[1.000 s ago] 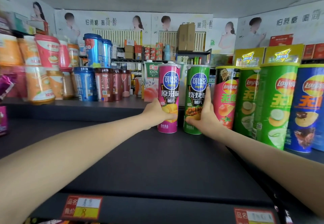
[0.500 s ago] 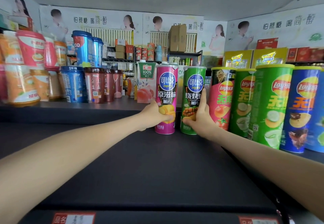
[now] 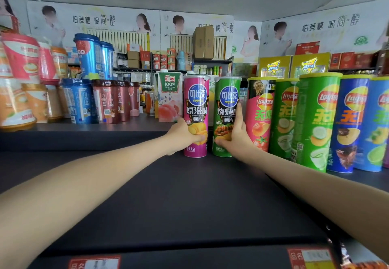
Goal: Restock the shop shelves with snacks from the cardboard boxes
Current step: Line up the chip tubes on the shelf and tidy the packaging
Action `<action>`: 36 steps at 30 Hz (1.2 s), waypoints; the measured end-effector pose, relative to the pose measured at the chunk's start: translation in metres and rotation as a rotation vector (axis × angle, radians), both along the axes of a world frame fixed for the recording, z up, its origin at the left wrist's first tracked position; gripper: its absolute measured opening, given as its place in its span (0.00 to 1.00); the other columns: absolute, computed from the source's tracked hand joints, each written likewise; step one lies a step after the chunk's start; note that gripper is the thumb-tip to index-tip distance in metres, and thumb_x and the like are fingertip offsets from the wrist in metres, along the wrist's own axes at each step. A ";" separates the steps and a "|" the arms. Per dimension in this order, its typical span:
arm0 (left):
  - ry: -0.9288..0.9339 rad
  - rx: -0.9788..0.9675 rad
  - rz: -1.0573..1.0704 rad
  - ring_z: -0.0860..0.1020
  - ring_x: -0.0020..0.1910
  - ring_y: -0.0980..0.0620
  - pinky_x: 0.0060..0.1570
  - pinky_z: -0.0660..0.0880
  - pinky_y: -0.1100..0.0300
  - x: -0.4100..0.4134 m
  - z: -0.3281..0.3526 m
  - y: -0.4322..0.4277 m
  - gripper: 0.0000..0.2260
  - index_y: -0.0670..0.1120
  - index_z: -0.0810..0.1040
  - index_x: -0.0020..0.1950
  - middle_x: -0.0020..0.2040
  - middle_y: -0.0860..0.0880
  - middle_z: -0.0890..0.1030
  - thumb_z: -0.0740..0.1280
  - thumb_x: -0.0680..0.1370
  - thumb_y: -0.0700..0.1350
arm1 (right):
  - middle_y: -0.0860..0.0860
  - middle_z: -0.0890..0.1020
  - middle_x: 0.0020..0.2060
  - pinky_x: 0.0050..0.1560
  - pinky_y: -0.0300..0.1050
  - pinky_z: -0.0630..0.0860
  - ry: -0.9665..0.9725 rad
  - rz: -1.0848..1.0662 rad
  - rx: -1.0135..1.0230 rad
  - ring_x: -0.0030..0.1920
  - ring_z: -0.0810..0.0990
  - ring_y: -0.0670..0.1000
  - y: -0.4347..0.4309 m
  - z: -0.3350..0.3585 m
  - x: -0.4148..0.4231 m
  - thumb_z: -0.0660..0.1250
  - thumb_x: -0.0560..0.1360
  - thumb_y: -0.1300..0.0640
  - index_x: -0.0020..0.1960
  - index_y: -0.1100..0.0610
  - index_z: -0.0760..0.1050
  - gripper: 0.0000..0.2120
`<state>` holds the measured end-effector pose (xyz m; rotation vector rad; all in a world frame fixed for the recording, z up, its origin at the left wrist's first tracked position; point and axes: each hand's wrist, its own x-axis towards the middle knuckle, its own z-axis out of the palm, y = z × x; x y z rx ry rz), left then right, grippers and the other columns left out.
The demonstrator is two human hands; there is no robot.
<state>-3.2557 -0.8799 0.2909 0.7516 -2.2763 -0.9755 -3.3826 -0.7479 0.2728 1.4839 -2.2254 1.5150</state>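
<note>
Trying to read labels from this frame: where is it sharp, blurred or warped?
Head view: sharp on the pink can and green can; the price tag at the bottom edge is blurred; wide-angle distortion makes the Lay's cans at right lean; lighting is even.

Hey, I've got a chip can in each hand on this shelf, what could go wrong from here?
Both cans are tall and narrow; the left hand grips the magenta can low down, so a push could tip it back toward the peach juice carton.
The right hand, holding the green can, sits close beside the pink Lay's can; withdrawing could nudge that one.
</note>
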 end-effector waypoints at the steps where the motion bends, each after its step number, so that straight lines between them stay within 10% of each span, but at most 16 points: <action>1: 0.001 0.006 0.008 0.72 0.64 0.48 0.59 0.71 0.57 0.000 0.000 0.001 0.46 0.41 0.50 0.77 0.68 0.46 0.72 0.76 0.71 0.52 | 0.56 0.54 0.74 0.61 0.38 0.60 0.003 -0.010 0.006 0.72 0.63 0.54 0.001 0.000 0.002 0.71 0.73 0.64 0.76 0.47 0.29 0.55; 9: 0.021 -0.027 0.198 0.72 0.62 0.43 0.60 0.74 0.51 0.015 0.001 0.052 0.52 0.52 0.33 0.77 0.70 0.41 0.65 0.73 0.73 0.47 | 0.59 0.57 0.74 0.61 0.44 0.65 0.103 -0.069 0.078 0.69 0.67 0.59 0.030 0.006 0.028 0.67 0.76 0.63 0.78 0.51 0.40 0.44; 19: 0.168 0.055 0.249 0.74 0.52 0.52 0.52 0.71 0.59 0.115 -0.017 0.195 0.29 0.52 0.61 0.73 0.54 0.50 0.76 0.71 0.76 0.48 | 0.59 0.79 0.57 0.51 0.41 0.66 0.100 0.126 0.055 0.59 0.77 0.59 0.115 -0.006 0.120 0.67 0.76 0.60 0.62 0.64 0.71 0.17; 27: 0.549 0.167 0.529 0.78 0.53 0.51 0.56 0.77 0.48 0.248 -0.097 0.311 0.12 0.56 0.75 0.57 0.50 0.52 0.78 0.67 0.78 0.41 | 0.45 0.78 0.42 0.44 0.26 0.70 -0.085 0.607 -0.229 0.38 0.75 0.34 0.195 -0.070 0.241 0.66 0.75 0.65 0.52 0.57 0.75 0.07; 36: 0.421 0.846 0.962 0.73 0.38 0.53 0.36 0.72 0.64 0.413 -0.303 0.355 0.06 0.50 0.68 0.47 0.43 0.48 0.75 0.61 0.81 0.40 | 0.51 0.78 0.44 0.47 0.37 0.70 -0.332 0.808 0.437 0.51 0.78 0.53 0.192 -0.270 0.407 0.66 0.77 0.60 0.55 0.60 0.76 0.08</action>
